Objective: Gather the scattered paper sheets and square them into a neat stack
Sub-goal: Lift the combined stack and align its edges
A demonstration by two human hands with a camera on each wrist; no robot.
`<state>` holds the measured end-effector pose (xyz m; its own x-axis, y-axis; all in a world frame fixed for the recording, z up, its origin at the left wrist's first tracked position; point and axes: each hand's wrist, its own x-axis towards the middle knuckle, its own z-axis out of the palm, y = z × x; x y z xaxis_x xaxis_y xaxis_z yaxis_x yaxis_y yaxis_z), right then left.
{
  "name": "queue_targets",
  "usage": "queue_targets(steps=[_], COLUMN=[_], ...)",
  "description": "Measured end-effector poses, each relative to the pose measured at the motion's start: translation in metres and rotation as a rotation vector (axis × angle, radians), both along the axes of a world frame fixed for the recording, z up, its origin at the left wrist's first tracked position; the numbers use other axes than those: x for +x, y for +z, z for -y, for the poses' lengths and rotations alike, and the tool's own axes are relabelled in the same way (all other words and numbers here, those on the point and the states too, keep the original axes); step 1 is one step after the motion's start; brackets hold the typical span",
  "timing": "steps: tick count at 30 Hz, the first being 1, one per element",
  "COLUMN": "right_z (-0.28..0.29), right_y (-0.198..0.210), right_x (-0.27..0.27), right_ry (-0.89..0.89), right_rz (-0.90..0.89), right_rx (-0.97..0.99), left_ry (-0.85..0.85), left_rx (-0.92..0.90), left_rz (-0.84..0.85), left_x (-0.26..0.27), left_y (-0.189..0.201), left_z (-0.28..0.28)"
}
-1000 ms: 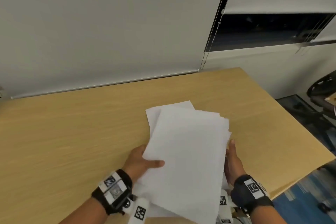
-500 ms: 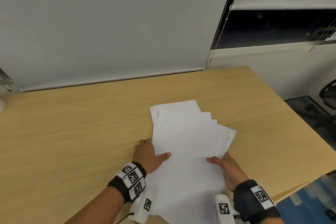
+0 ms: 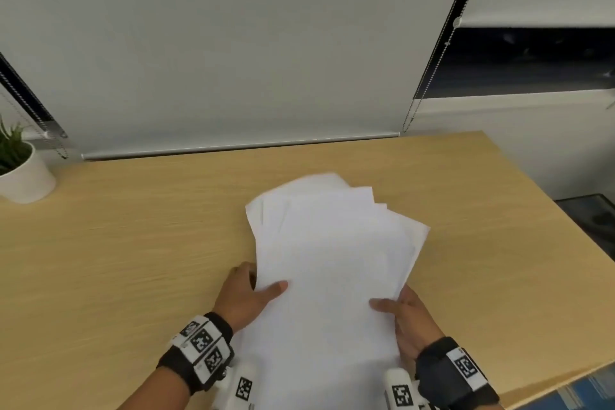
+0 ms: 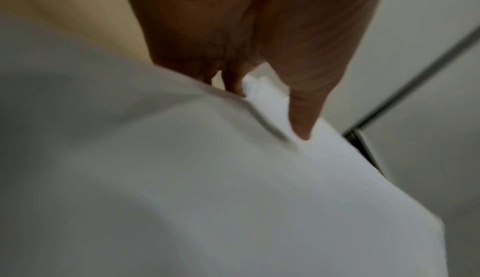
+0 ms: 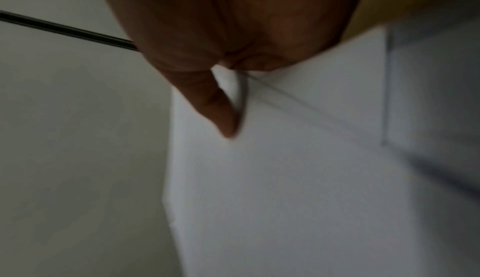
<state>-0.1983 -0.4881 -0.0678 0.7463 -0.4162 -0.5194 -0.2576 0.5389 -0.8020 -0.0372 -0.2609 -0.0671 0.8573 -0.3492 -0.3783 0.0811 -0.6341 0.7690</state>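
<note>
A loose bundle of white paper sheets [image 3: 332,270] lies fanned over the wooden table [image 3: 133,243], its far corners splayed out of line. My left hand [image 3: 246,296] grips the bundle's left edge, thumb on top and fingers beneath. My right hand [image 3: 409,319] grips the right edge the same way. In the left wrist view the thumb of my left hand [image 4: 306,105] presses on the paper sheets [image 4: 233,189]. In the right wrist view the thumb of my right hand [image 5: 221,113] lies on the paper sheets [image 5: 298,168]. The fingers under the paper are hidden.
A small green plant in a white pot [image 3: 23,176] stands at the table's far left. A lowered roller blind [image 3: 233,43] hangs behind the table, with a bead chain [image 3: 429,76] at its right. The table's right edge [image 3: 549,210] drops to a blue floor.
The bundle has come down from a raised tilt towards the table and lies flatter. My right thumb has moved onto its top. The view has swung left, showing the plant.
</note>
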Motion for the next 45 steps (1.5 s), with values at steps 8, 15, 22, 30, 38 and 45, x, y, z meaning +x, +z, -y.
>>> queue_targets(steps=[8, 15, 22, 30, 38, 45], right_z=[-0.032, -0.094, -0.129, -0.132, -0.118, -0.12], right_y=[0.013, 0.067, 0.133, 0.076, 0.061, 0.098], right_x=[0.053, 0.096, 0.115, 0.105, 0.088, 0.087], right_ry=[0.101, 0.039, -0.274, -0.296, -0.195, -0.09], right_rz=[-0.016, 0.127, 0.631, 0.491, 0.511, 0.609], right_rx=[0.03, -0.514, -0.852, -0.599, -0.662, -0.774], left_ry=[0.167, 0.321, 0.096, 0.126, 0.225, 0.161], left_rx=[-0.617, -0.79, -0.949, -0.78, -0.848, -1.002], left_rz=[-0.624, -0.124, 0.752, 0.52, 0.322, 0.563], left_x=[0.021, 0.018, 0.017, 0.028, 0.027, 0.031], left_y=[0.028, 0.092, 0.165, 0.109, 0.085, 0.122], left_z=[-0.045, -0.052, -0.086, -0.121, -0.118, -0.122])
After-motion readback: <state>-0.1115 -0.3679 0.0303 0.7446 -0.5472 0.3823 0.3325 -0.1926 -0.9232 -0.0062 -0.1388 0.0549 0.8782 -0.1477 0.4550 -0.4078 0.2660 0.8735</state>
